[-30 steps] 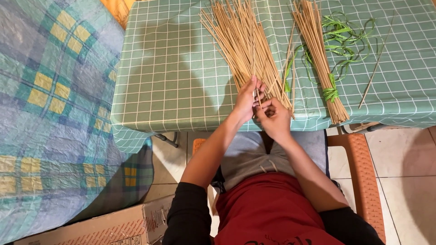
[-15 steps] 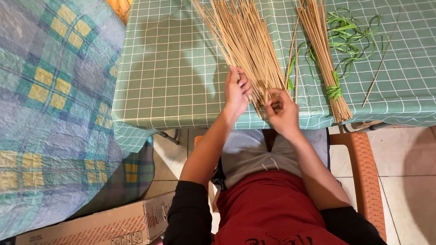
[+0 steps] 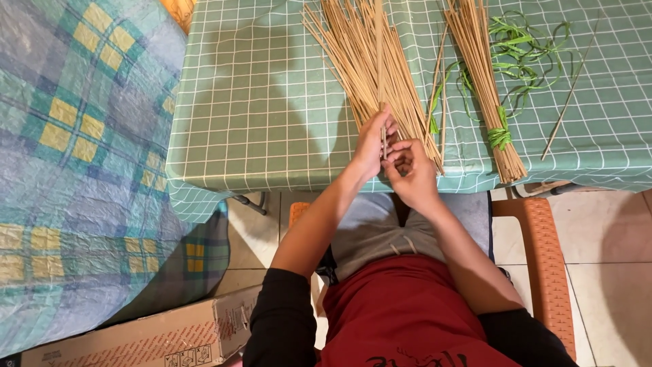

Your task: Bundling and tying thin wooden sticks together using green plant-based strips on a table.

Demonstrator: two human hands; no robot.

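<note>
At the near edge of the surface (image 3: 258, 102), covered with a green checked cloth, a loose fan of thin tan sticks (image 3: 370, 61) is seen from the head camera, its lower ends gathered where the two hands meet. The left hand (image 3: 370, 146) is laid against the gathered ends, its fingers (image 3: 382, 121) closed around a few sticks pinched upright. The right hand (image 3: 411, 173) is set just beside it, touching, its fingers (image 3: 401, 146) curled shut on the same small cluster of stick ends; how many sticks are held cannot be told.

Right of the loose sticks lies a tied bundle of sticks (image 3: 485, 88), bound near its lower end with a green strip (image 3: 499, 136). More loose green strips (image 3: 526, 51) are scattered beside it, and a single stick (image 3: 570, 88) lies well apart at the far right.

Judged from this arrangement, the gathering is best done with the stick ends kept level against one another, the left hand serving as a stop while the right feeds and aligns; a firm but light pinch should be kept, since such thin sticks would likely bend or slip out of the fan if squeezed unevenly.

Below the surface, an orange chair (image 3: 543, 251) and a tiled floor (image 3: 604, 258) are visible. To the left, a plaid blue-green cloth (image 3: 75, 170) and a cardboard box (image 3: 156, 340) are seen.
</note>
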